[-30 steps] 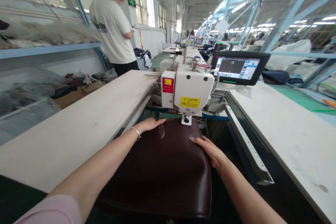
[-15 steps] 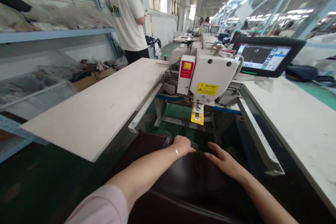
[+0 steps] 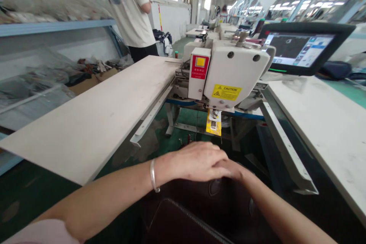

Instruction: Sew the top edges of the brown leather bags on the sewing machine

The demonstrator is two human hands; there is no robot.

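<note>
A dark brown leather bag [image 3: 185, 206], as it looks, lies in front of me, with a stitched edge across its near part and small metal-looking fittings near the top. My left hand [image 3: 197, 160], with a silver bangle at the wrist, is closed over the bag's upper edge. Its fingertips reach across my right hand [image 3: 235, 169]. The right hand comes in from the other side and touches the left at that edge. Most of its fingers are covered by my left hand, so its grip is hidden.
A sewing machine head [image 3: 237, 70] with an emergency-stop box [image 3: 198, 72] stands ahead. White table panels flank it, left [image 3: 114, 110] and right [image 3: 323, 122]. Metal rails [image 3: 288, 148] jut toward me. A lit screen [image 3: 303, 49] is at right. A person [image 3: 128, 7] stands at back left.
My hands were apart on the leather, the right one spread. Now they meet and overlap at the top edge. The bag has turned, showing a stitched edge and fittings; my view has moved slightly closer.
</note>
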